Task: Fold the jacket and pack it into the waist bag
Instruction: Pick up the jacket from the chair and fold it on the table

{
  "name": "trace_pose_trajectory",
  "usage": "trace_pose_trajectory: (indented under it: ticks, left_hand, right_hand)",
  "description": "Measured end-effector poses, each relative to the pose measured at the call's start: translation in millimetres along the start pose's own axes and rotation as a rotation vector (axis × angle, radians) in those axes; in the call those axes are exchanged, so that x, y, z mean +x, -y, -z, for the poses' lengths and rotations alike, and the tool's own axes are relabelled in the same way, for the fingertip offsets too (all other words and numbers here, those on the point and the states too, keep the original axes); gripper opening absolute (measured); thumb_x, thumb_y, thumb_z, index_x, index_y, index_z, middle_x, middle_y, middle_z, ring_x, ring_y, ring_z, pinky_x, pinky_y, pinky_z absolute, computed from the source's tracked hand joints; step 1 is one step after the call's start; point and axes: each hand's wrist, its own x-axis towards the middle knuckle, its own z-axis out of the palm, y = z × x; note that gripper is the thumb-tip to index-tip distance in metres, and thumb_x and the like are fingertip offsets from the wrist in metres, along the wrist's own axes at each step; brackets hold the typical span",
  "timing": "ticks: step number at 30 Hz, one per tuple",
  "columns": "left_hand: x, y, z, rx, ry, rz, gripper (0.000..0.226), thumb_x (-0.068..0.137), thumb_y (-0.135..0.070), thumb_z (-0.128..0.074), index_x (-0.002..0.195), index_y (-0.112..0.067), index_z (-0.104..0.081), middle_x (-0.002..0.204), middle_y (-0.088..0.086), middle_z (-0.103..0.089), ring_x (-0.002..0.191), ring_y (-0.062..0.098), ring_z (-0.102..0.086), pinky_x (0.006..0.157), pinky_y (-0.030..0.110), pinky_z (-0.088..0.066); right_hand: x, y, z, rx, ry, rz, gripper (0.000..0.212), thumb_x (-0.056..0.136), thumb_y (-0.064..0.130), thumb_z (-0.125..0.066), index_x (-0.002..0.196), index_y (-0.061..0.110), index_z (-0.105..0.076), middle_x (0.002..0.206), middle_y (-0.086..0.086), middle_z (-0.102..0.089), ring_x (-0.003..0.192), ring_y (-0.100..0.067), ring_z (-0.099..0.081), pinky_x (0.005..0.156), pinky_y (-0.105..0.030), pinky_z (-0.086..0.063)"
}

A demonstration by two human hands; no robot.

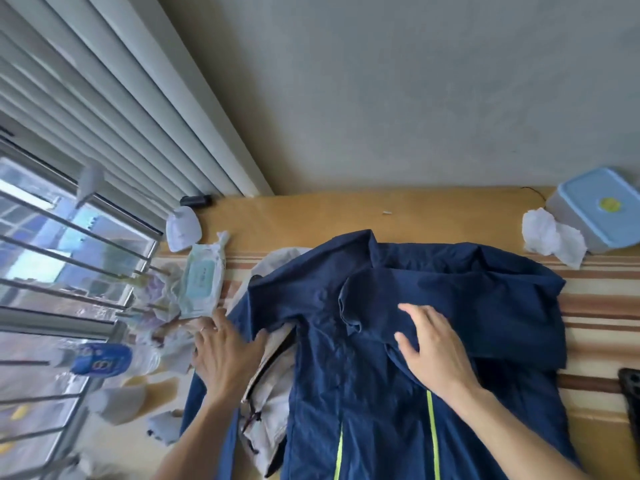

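A navy blue jacket (pixel 398 306) with two neon yellow stripes lies spread on the striped surface, its right sleeve folded across the body. A beige waist bag (pixel 268 403) with a dark zipper lies partly under the jacket's left edge. My left hand (pixel 225 355) grips the jacket's left edge, thumb tucked under the cloth, just above the bag. My right hand (pixel 433 351) lies flat with spread fingers on the folded sleeve at the jacket's middle.
Left of the jacket lie a wet-wipe pack (pixel 201 282), crumpled wrappers, and a water bottle with a blue label (pixel 104 362), next to a barred window. A blue-lidded container (pixel 599 209) and crumpled tissue (pixel 550 237) sit far right. A dark object (pixel 632 386) pokes in at the right edge.
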Motion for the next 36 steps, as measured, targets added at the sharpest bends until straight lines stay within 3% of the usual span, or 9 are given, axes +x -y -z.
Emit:
trace_pose_trajectory:
  ticks: [4,11,15,18,22,25,29,33,36]
  left_hand:
    - [16,27,6,-0.006,0.188,-0.021,0.021,0.084,-0.033,-0.056,0.092,-0.018,-0.068,0.101,0.016,-0.073,0.095,0.035,-0.067,0.072,0.038,-0.051]
    - [12,16,68,-0.737,0.314,-0.004,0.015,0.101,-0.023,-0.049,0.096,-0.012,-0.058,0.075,0.012,-0.068,0.063,0.031,-0.068,0.061,0.046,-0.059]
    - [-8,-20,118,-1.23,0.522,0.193,0.018,0.104,-0.013,-0.046,0.092,-0.005,-0.057,0.063,0.01,-0.064,0.045,0.018,-0.062,0.04,0.024,-0.051]
    - [-24,-43,135,-1.6,0.79,0.338,0.019,0.103,-0.008,-0.044,0.098,0.003,-0.058,0.067,0.016,-0.07,0.048,0.018,-0.069,0.045,0.022,-0.057]
    - [-52,-79,148,-1.739,1.205,0.221,0.023,0.105,-0.012,-0.042,0.112,0.004,-0.056,0.116,0.033,-0.07,0.097,0.035,-0.076,0.08,0.03,-0.063]
    - [-61,-106,145,-1.562,1.165,-0.081,0.016,0.103,-0.014,-0.052,0.116,-0.004,-0.053,0.121,0.03,-0.069,0.108,0.043,-0.071,0.089,0.037,-0.061]
    - [-38,-123,79,-0.783,0.469,-0.621,0.013,0.096,-0.016,-0.063,0.108,-0.012,-0.063,0.105,0.008,-0.075,0.098,0.024,-0.071,0.095,0.046,-0.056]
    - [-17,-120,-6,0.022,0.353,-0.865,0.059,0.09,-0.043,-0.064,0.144,-0.032,-0.045,0.158,0.01,-0.035,0.144,0.035,-0.035,0.114,0.043,-0.034]
    - [-13,-113,-41,0.211,0.363,-0.855,0.081,0.089,-0.062,-0.057,0.157,-0.038,-0.022,0.17,0.008,-0.003,0.156,0.03,-0.002,0.121,0.044,-0.025]
  right_hand:
    - [-6,78,-39,0.235,0.165,0.082,0.045,0.094,0.03,-0.062,0.137,0.023,-0.052,0.119,0.003,-0.065,0.11,-0.014,-0.062,0.094,-0.028,-0.049]
    - [-11,163,-63,0.133,0.243,0.398,0.099,0.084,0.024,-0.074,0.158,0.035,-0.01,0.16,-0.002,-0.024,0.136,-0.023,-0.043,0.108,-0.038,-0.046]
    - [-17,202,-38,0.708,0.398,0.241,0.129,0.074,0.028,-0.086,0.155,0.046,0.013,0.165,0.011,-0.022,0.149,-0.003,-0.03,0.118,-0.033,-0.035]
    - [-21,204,-5,1.152,0.34,0.018,0.119,0.077,0.019,-0.088,0.156,0.043,-0.002,0.143,0.006,-0.059,0.133,-0.011,-0.056,0.111,-0.037,-0.046]
    - [-19,168,57,1.187,0.19,-0.156,0.06,0.085,0.009,-0.079,0.137,0.024,-0.052,0.128,0.001,-0.069,0.122,-0.012,-0.064,0.104,-0.034,-0.05]
    - [-8,103,98,1.249,0.128,-0.378,0.028,0.091,0.006,-0.069,0.117,0.015,-0.07,0.117,-0.011,-0.075,0.107,-0.028,-0.072,0.094,-0.043,-0.054]
    - [16,-9,120,0.845,0.04,-0.637,0.021,0.091,0.021,-0.072,0.112,0.019,-0.071,0.115,-0.011,-0.075,0.096,-0.026,-0.072,0.082,-0.046,-0.059]
    - [10,-89,110,0.397,-0.048,-0.832,0.069,0.081,0.048,-0.077,0.138,0.018,-0.049,0.127,-0.01,-0.064,0.113,-0.029,-0.063,0.098,-0.045,-0.05]
    - [-14,-109,91,0.279,0.052,-0.816,0.096,0.068,0.057,-0.085,0.144,0.021,-0.038,0.133,-0.005,-0.057,0.121,-0.03,-0.059,0.092,-0.039,-0.049]
